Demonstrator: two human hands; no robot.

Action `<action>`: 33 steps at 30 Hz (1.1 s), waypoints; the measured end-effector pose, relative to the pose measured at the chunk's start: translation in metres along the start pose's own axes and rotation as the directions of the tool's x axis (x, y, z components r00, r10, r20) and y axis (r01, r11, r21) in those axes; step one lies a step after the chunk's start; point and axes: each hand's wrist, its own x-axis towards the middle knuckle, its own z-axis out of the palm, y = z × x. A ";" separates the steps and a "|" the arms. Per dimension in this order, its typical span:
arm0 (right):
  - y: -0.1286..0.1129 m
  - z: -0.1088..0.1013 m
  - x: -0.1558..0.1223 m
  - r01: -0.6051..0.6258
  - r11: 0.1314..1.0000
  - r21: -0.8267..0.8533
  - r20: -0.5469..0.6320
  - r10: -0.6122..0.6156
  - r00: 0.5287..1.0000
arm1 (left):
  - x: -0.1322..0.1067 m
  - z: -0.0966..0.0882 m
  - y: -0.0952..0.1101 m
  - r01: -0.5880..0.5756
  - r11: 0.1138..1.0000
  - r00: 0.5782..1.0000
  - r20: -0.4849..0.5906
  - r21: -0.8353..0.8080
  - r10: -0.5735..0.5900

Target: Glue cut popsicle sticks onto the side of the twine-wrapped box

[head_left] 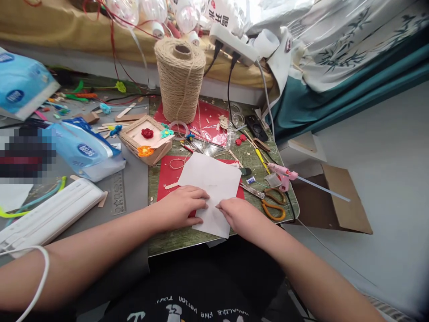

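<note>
A white sheet of paper point(212, 172) lies at an angle in front of me, partly over a red sheet point(167, 172) at the table's front. My left hand point(186, 205) rests on the paper's left side, palm down with fingers stretched out. On the paper's right part is my right hand point(237, 213), its fingers pinched together. A small dark tip shows at those fingertips, too small to name. Faint marks appear near the middle of the paper. A wooden craft stick point(172, 186) lies beside the paper's left edge.
Scissors point(274, 203) and a pink glue gun point(284, 175) lie to the right. A large twine spool point(180, 80) stands behind, near a hexagonal wooden box point(147, 138) with crocheted flowers. Tissue packs point(83, 150) and a white device point(50, 217) occupy the left.
</note>
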 end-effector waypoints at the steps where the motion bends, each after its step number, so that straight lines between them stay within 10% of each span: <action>1: -0.001 -0.002 0.003 0.002 1.000 0.008 0.006 -0.002 1.000 | 0.000 0.001 0.000 0.000 1.000 1.000 0.003 0.002 0.000; 6: 0.012 -0.005 -0.006 0.064 0.996 0.059 0.107 -0.070 0.992 | 0.000 0.000 0.000 0.014 1.000 1.000 0.026 0.013 -0.014; 11: 0.026 0.006 -0.016 0.086 0.964 0.253 -0.289 -0.010 0.957 | -0.001 -0.004 -0.001 -0.038 0.998 0.999 0.024 0.040 0.037; 19: 0.005 0.030 0.003 0.184 0.940 0.288 -0.424 -0.047 0.905 | -0.002 -0.005 -0.001 -0.050 0.997 0.999 0.000 0.058 0.050; 33: 0.004 0.015 -0.004 0.186 0.980 -0.070 0.103 -0.178 0.978 | 0.001 -0.008 -0.002 0.029 1.000 1.000 0.005 -0.005 -0.029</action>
